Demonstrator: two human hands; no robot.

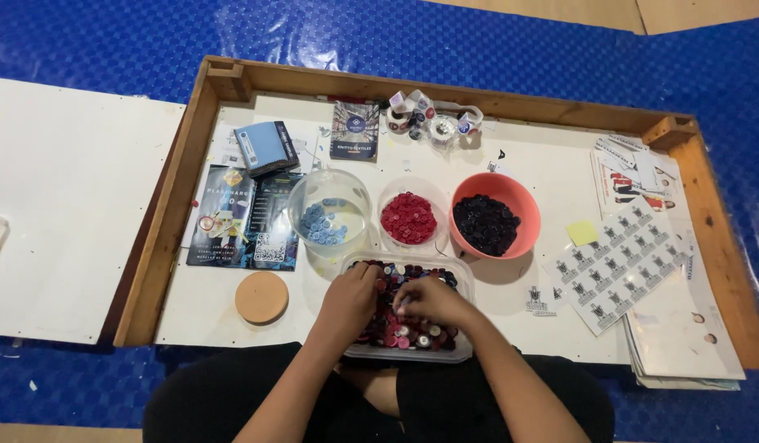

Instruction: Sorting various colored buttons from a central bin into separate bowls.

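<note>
A clear plastic tub (466, 283) of mixed red, dark and white buttons sits at the near edge of a wooden-framed tray (182, 176). Both hands are in it. My left hand (349, 302) rests on the buttons at the tub's left side, fingers curled down into them. My right hand (429, 299) is over the middle, fingertips pinched together around what looks like a small button. Behind the tub stand a clear bowl (329, 212) with blue buttons, a clear bowl (408, 217) with red buttons, and a salmon bowl (496, 215) with dark buttons.
A round cork coaster (261, 297) lies left of the tub. Booklets and a blue box (265, 148) are at the back left, tape rolls (433, 119) at the back. Sticker sheets (626, 262) and papers cover the right. A white board (59, 205) lies on blue matting.
</note>
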